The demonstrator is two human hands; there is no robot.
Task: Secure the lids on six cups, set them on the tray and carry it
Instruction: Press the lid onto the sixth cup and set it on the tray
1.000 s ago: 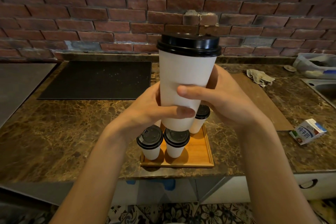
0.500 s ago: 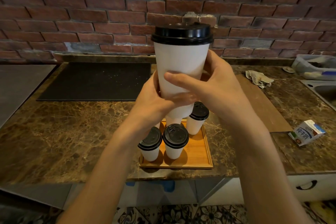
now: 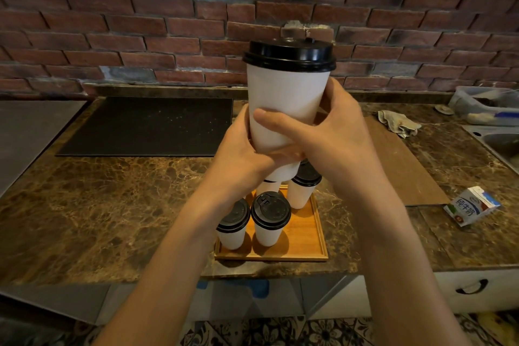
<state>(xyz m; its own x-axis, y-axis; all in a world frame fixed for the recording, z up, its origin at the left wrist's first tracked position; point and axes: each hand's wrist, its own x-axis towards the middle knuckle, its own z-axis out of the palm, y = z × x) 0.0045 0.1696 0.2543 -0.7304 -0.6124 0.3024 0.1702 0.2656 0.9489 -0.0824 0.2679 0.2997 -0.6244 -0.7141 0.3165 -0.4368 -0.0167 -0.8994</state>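
Both hands, left (image 3: 238,149) and right (image 3: 334,137), grasp a lidded white paper cup (image 3: 286,104) held upright above the wooden tray (image 3: 309,239), where other lidded cups (image 3: 269,219) stand.

White cup (image 3: 286,109) upright, black lid (image 3: 289,53) on, aloft above wooden tray (image 3: 306,233) (more lidded cups (image 3: 271,219) standing there).
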